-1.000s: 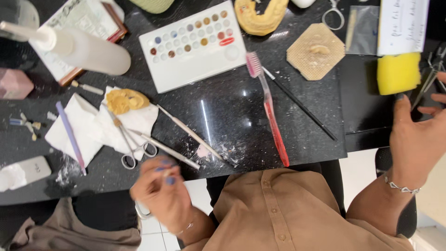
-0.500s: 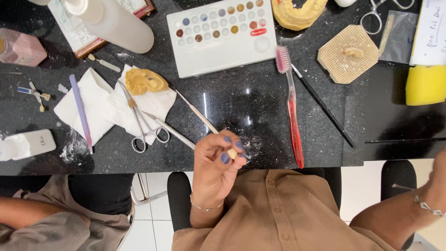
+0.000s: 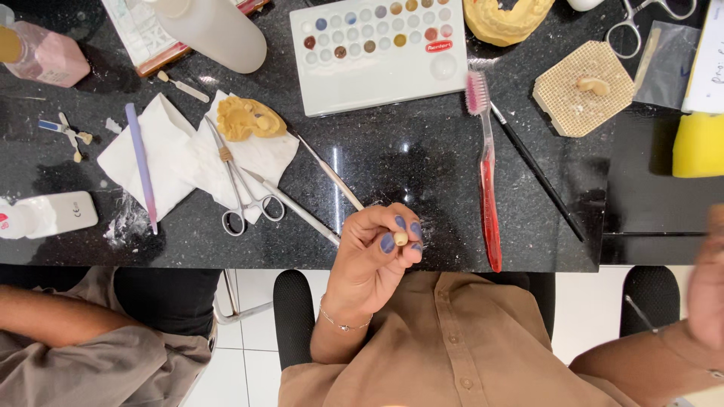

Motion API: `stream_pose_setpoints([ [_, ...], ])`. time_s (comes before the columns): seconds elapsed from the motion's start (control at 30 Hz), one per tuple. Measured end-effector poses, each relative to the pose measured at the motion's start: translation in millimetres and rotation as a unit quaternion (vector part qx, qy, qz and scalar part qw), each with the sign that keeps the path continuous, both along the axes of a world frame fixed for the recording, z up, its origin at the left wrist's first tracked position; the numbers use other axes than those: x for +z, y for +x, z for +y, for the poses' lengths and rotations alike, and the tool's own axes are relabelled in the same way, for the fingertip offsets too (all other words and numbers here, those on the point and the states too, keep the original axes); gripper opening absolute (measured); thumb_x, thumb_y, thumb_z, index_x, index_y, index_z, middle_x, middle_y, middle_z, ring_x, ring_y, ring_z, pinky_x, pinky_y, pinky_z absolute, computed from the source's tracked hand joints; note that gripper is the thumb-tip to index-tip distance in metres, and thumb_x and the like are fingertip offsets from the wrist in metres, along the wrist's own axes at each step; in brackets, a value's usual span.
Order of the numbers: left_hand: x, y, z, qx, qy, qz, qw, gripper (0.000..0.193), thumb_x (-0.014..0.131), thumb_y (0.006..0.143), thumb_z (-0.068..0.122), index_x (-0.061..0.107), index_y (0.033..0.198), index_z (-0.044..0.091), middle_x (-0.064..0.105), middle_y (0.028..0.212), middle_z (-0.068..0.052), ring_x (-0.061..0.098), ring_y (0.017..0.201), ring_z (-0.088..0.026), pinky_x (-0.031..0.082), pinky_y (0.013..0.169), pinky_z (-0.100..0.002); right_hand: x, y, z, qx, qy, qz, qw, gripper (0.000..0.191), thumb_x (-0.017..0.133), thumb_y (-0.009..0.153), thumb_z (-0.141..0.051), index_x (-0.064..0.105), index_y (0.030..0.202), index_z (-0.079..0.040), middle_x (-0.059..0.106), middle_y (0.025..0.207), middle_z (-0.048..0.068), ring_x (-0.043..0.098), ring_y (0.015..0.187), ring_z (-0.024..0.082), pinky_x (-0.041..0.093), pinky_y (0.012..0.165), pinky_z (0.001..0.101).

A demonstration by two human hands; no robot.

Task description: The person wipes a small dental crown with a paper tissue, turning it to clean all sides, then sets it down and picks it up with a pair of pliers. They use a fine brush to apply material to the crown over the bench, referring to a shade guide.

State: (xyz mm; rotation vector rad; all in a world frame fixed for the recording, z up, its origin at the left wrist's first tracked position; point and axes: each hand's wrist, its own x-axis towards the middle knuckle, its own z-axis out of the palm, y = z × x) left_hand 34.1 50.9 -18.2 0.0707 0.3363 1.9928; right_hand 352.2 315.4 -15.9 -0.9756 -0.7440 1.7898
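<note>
From the head view, we are pinching a small cream tooth piece [image 3: 400, 239] in our left hand [image 3: 373, 260], just left of the red toothbrush [image 3: 486, 169], which runs lengthwise away from us. Our right hand [image 3: 709, 290] is blurring at the frame's edge; its grip is unclear. Since half a second ago, the left hand is sitting closer to the toothbrush.

yellow plaster dental casts: 2, far above the hand [image 3: 246, 118] | steel scissor-handled tools: 2 [image 3: 245, 188] | red-handled toothbrush: 1, right of the hand [image 3: 486, 162] | white colour palette tray: 1 [image 3: 377, 75]
</note>
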Motion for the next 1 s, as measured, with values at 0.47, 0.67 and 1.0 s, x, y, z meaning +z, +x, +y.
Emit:
stream_pose_setpoints([
  [0.47,-2.9,0.6,5.8,0.047,-0.019,0.029,0.998,0.013,0.075,0.101,0.004,0.071,0.111,-0.003,0.065,0.114,-0.015,0.071,0.099,-0.02,0.059,0.088,-0.026,63.5,-110.5,-84.3,0.616,-0.091,0.155,0.767,0.054,0.059,0.099,0.018,0.044,0.15,0.009,0.038,0.145,0.028,0.064,0.112,0.032,0.061,0.093,0.0514],
  [0.67,5.3,1.3,3.8,0.137,-0.097,0.149,0.974,0.013,0.076,0.098,-0.001,0.075,0.11,-0.004,0.066,0.118,-0.02,0.073,0.102,-0.025,0.063,0.091,-0.033,60.4,-127.5,-93.7,0.584,-0.076,0.104,0.801,0.038,0.063,0.098,0.011,0.055,0.135,0.007,0.056,0.124,0.024,0.068,0.102,0.027,0.064,0.084,0.0462],
  [1.0,12.7,0.2,1.8,0.126,-0.104,0.171,0.972,0.013,0.077,0.099,0.001,0.076,0.109,-0.007,0.069,0.108,-0.022,0.075,0.093,-0.027,0.064,0.087,-0.038,72.0,-160.1,-112.8,0.527,0.255,-0.141,0.799,0.028,0.07,0.091,0.0,0.066,0.118,0.002,0.076,0.097,0.009,0.074,0.088,0.018,0.06,0.075,0.0294],
])
